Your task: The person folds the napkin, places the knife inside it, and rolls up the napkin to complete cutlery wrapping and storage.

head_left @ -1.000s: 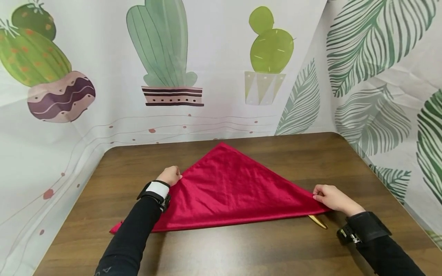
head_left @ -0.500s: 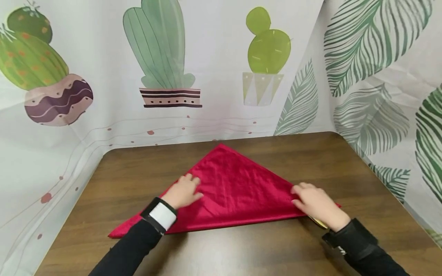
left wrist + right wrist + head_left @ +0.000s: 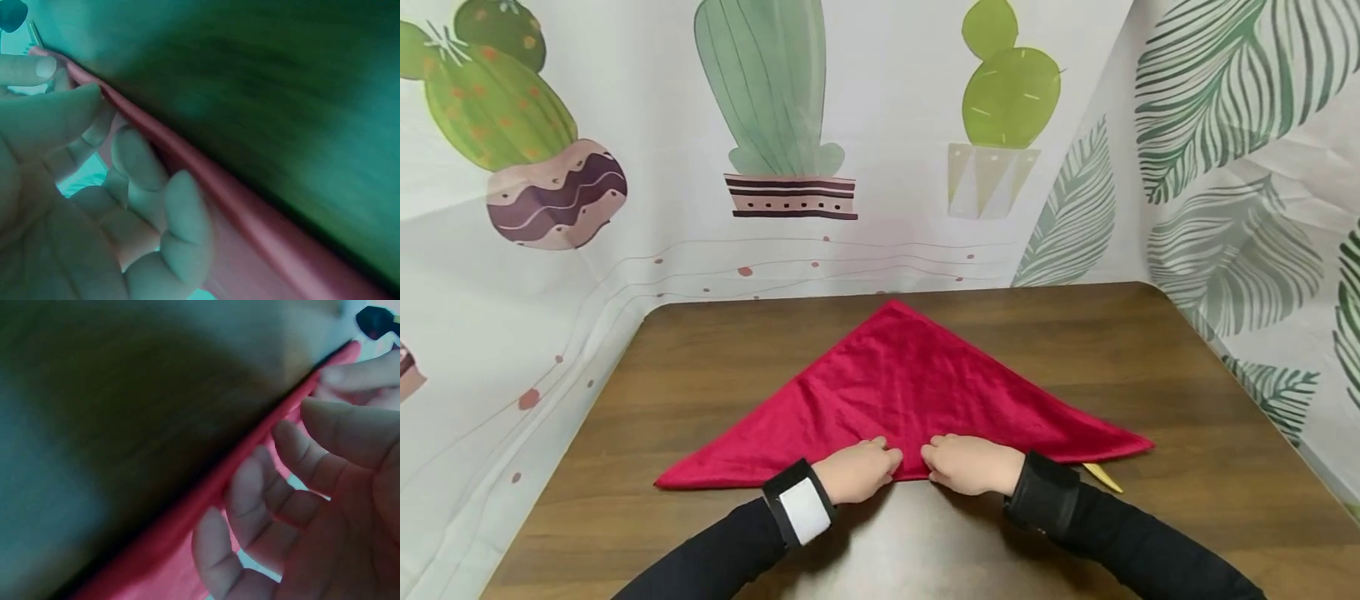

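Observation:
A shiny red cloth (image 3: 895, 375), folded into a triangle, lies flat with its point toward the wall and its long folded edge toward me. My left hand (image 3: 857, 471) and right hand (image 3: 973, 464) meet that near edge at its middle, a small gap between them. In the left wrist view the bent fingers (image 3: 184, 219) touch the cloth, the thumb close to the fold. The right wrist view shows bent fingers (image 3: 247, 494) against the folded edge (image 3: 206, 481). Whether either thumb pinches the cloth, I cannot tell.
A thin gold-coloured tip (image 3: 1102, 477) sticks out from under the cloth's near edge on the right; the rest of it is hidden. Beneath is a brown wooden table (image 3: 715, 350) with rounded far corners. A hanging with printed cacti and leaves (image 3: 895, 233) stands behind it.
Both hands have let go of the cloth's sides, the left from the left slope and the right from the right corner. They have come inward to the middle of the near edge.

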`<state>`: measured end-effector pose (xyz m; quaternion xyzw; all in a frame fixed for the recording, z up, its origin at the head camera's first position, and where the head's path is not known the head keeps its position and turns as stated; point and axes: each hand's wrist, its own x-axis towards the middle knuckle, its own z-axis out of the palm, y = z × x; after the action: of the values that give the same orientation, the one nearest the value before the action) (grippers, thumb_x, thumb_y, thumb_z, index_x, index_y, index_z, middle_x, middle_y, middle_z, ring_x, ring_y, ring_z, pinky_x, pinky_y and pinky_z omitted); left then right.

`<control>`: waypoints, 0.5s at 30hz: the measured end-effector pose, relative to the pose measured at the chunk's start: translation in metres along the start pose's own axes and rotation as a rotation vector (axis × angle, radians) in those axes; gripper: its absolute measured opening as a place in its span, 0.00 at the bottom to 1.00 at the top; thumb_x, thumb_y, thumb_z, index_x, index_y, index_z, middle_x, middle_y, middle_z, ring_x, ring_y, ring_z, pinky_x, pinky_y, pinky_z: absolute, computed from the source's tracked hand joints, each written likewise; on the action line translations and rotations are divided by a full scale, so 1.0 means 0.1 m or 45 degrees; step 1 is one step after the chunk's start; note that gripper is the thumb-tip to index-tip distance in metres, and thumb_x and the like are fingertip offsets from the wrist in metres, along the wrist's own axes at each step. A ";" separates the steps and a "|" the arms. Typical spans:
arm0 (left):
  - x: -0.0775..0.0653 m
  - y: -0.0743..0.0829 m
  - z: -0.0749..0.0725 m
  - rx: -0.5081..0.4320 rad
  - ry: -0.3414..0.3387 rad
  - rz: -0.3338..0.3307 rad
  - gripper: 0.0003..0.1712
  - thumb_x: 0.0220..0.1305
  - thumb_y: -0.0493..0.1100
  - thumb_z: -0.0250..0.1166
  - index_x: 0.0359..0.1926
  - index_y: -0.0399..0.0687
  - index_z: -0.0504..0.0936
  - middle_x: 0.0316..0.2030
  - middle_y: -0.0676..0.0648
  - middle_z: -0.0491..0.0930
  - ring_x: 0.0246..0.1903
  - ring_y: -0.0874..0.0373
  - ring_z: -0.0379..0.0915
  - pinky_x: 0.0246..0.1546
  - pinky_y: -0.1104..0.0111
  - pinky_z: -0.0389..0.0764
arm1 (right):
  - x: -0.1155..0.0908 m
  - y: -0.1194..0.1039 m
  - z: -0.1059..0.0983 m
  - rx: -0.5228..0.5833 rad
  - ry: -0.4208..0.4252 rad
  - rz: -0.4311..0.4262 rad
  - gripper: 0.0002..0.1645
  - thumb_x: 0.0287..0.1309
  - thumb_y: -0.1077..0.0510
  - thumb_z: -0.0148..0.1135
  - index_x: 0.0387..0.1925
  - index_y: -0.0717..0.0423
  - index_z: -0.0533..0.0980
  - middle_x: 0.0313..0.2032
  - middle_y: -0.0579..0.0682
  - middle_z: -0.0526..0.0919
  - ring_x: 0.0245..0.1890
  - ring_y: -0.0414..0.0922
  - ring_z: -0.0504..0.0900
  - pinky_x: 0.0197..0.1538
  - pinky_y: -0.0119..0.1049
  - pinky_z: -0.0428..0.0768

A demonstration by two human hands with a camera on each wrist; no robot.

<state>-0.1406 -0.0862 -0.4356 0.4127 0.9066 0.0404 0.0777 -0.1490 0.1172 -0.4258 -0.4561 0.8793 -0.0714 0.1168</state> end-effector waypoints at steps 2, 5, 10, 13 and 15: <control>-0.08 -0.06 0.01 -0.067 0.002 -0.008 0.10 0.54 0.37 0.60 0.22 0.48 0.67 0.16 0.55 0.63 0.25 0.60 0.65 0.25 0.74 0.66 | -0.06 0.07 0.00 0.024 -0.019 0.014 0.09 0.52 0.60 0.59 0.23 0.53 0.67 0.20 0.43 0.64 0.23 0.38 0.67 0.31 0.27 0.68; -0.26 -0.21 0.02 -0.167 0.004 -0.061 0.11 0.55 0.35 0.58 0.22 0.48 0.65 0.16 0.55 0.61 0.24 0.59 0.63 0.25 0.73 0.66 | -0.21 0.21 0.00 0.063 -0.016 0.055 0.09 0.52 0.61 0.58 0.22 0.54 0.67 0.20 0.43 0.63 0.23 0.38 0.65 0.30 0.28 0.67; -0.70 -0.50 0.00 -0.272 0.033 -0.232 0.10 0.53 0.32 0.58 0.22 0.45 0.66 0.17 0.54 0.62 0.22 0.58 0.64 0.26 0.68 0.68 | -0.52 0.46 -0.01 0.052 0.014 0.191 0.10 0.51 0.62 0.59 0.21 0.54 0.66 0.18 0.43 0.63 0.24 0.42 0.67 0.31 0.33 0.69; -0.96 -0.64 -0.01 -0.321 0.021 -0.430 0.10 0.52 0.32 0.59 0.21 0.44 0.66 0.16 0.52 0.63 0.20 0.58 0.64 0.25 0.66 0.68 | -0.72 0.58 -0.01 0.069 0.012 0.283 0.09 0.51 0.63 0.58 0.22 0.55 0.66 0.18 0.43 0.63 0.26 0.45 0.70 0.32 0.37 0.71; -1.11 -0.73 -0.02 -0.348 -0.002 -0.569 0.10 0.53 0.33 0.59 0.21 0.43 0.67 0.16 0.51 0.63 0.20 0.58 0.63 0.24 0.65 0.67 | -0.84 0.65 -0.01 0.116 0.002 0.330 0.09 0.51 0.64 0.57 0.22 0.55 0.66 0.18 0.43 0.62 0.25 0.44 0.69 0.32 0.36 0.70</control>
<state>-0.1230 -0.2176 -0.4313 0.1878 0.9614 0.1440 0.1405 -0.1532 0.2234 -0.4278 -0.3328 0.9268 -0.0960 0.1449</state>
